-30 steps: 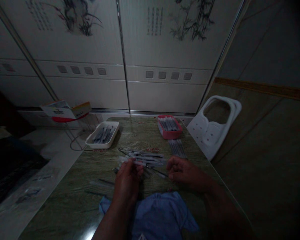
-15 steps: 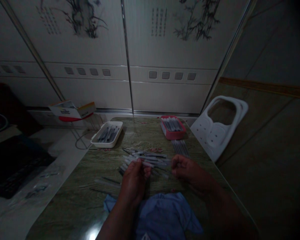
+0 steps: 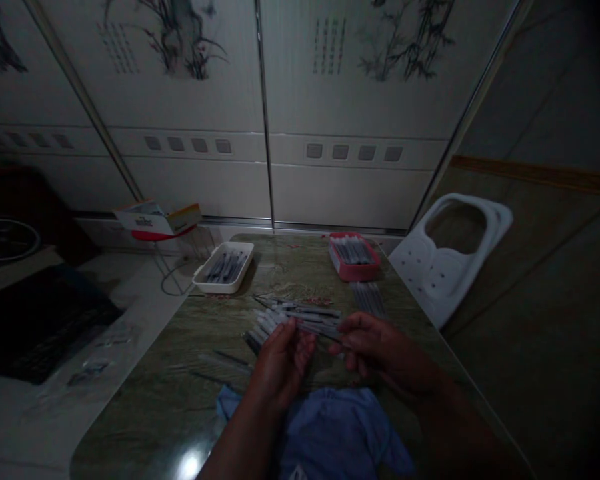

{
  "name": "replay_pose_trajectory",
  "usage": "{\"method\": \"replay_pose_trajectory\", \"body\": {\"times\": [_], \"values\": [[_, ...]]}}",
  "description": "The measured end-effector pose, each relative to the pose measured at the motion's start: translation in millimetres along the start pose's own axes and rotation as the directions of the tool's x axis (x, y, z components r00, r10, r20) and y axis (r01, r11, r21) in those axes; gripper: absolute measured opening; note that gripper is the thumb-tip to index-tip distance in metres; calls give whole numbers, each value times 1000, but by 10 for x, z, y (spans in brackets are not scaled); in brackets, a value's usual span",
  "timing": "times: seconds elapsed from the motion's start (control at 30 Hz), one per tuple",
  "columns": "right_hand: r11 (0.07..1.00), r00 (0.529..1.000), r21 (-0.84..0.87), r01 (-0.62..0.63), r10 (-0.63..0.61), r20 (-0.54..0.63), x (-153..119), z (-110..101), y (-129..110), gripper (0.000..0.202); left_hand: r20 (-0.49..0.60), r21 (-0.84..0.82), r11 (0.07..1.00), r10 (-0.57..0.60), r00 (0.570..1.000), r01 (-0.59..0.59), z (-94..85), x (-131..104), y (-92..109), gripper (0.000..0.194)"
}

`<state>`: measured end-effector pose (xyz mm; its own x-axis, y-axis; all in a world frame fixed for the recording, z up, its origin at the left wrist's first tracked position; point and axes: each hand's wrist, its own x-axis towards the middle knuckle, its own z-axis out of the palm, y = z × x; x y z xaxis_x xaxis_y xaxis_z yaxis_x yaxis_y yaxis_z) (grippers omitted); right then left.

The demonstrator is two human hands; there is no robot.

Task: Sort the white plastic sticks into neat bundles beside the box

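My left hand (image 3: 283, 360) is closed, thumb and fingertips pinching a pale translucent pen barrel (image 3: 305, 326) at the front of the pile. Just to its right, my right hand (image 3: 375, 343) is also closed, its fingers around the end of a thin dark stick that looks like a pen refill (image 3: 330, 337). The dim light blurs where the two pieces meet. Behind both hands lies a heap of clear and dark pens (image 3: 310, 311). A few thin pieces (image 3: 227, 361) lie apart, left of my left wrist.
A white tray (image 3: 250, 257) of pens stands at the table's back left. At the back right is a pink box (image 3: 360, 272) full of pens, with a row of clear pens (image 3: 369, 299) before it. Blue cloth (image 3: 335, 427) lies at the near edge. A white chair (image 3: 440, 267) stands right.
My right hand has come in toward the left one, its fingers now lower and nearer the barrel. The whole view has shifted slightly, so the table sits farther right.
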<state>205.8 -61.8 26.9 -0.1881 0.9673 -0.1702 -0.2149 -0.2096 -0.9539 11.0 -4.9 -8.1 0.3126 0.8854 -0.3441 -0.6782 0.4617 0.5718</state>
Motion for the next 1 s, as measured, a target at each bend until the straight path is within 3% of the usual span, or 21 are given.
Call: {"method": "replay_pose_trajectory", "body": {"times": [0.33, 0.53, 0.7, 1.0], "values": [[999, 1000, 52, 12, -13, 16, -46, 21, -46, 32, 23, -39, 999, -17, 1000, 18, -9, -18, -13, 8], [990, 997, -128, 51, -58, -50, 68, 62, 78, 34, 159, 38, 995, -92, 983, 87, 41, -96, -14, 13], [991, 999, -124, 41, -41, 5, 46, 38, 70, 36, 155, 30, 997, -81, 985, 77, 48, -106, -6, 12], [964, 997, -266, -10, -10, -76, 63, 66, 80, 39, 184, 70, 993, -104, 977, 93, 34, -112, -15, 12]]}}
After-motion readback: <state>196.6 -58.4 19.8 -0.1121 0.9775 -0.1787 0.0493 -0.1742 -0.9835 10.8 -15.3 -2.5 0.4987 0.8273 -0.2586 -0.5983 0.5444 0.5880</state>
